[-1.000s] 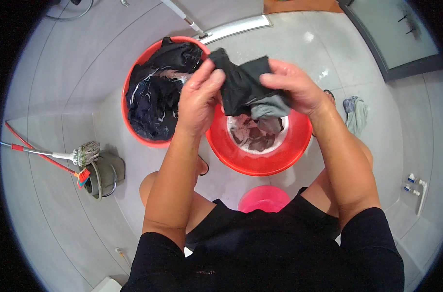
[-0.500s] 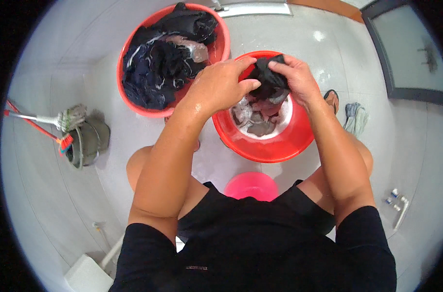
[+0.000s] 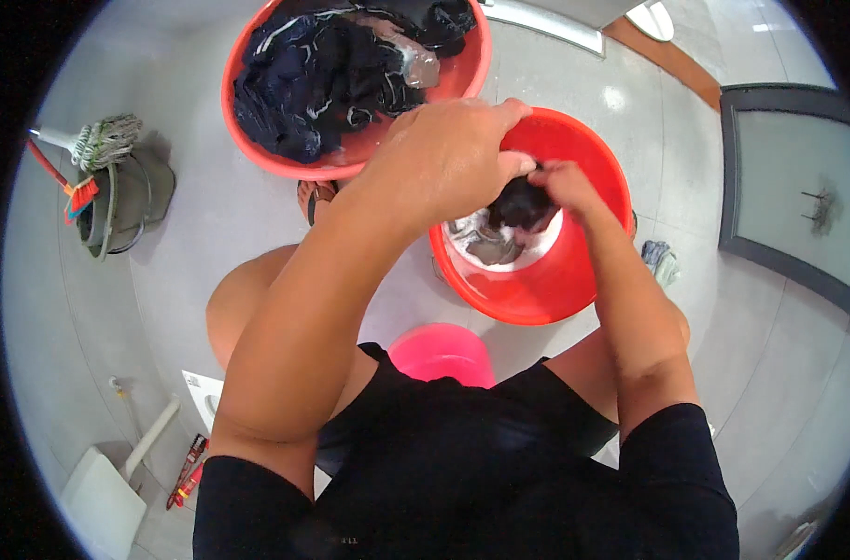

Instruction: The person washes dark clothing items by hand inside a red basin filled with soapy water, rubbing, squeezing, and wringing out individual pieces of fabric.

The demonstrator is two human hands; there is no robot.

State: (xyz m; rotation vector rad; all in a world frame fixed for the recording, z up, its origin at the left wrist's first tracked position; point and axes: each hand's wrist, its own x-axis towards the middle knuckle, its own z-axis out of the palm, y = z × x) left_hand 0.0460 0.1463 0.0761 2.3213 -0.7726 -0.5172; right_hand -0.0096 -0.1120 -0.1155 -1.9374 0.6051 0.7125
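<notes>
A wet black cloth (image 3: 523, 205) hangs bunched over the red basin (image 3: 607, 271), its lower part close to the foamy water. My right hand (image 3: 567, 187) pinches its upper edge with bent fingers. My left hand (image 3: 467, 154) is at the cloth's left side, closed on it near the thumb; most of its fingers are hidden beneath the hand. Under the cloth, greyish wet fabric (image 3: 493, 245) lies in white suds inside the basin.
A larger pink-red tub (image 3: 481, 70) full of dark wet clothes (image 3: 327, 89) stands at the far left. A pink bucket (image 3: 442, 350) sits between my legs. At left are a mop (image 3: 107, 142) and grey bucket (image 3: 149, 201); a cloth (image 3: 661, 261) lies right of the basin.
The black cloth has come down lower over the suds, with both hands now closer together. The view has shifted, so the tub and basin appear moved to the right.
</notes>
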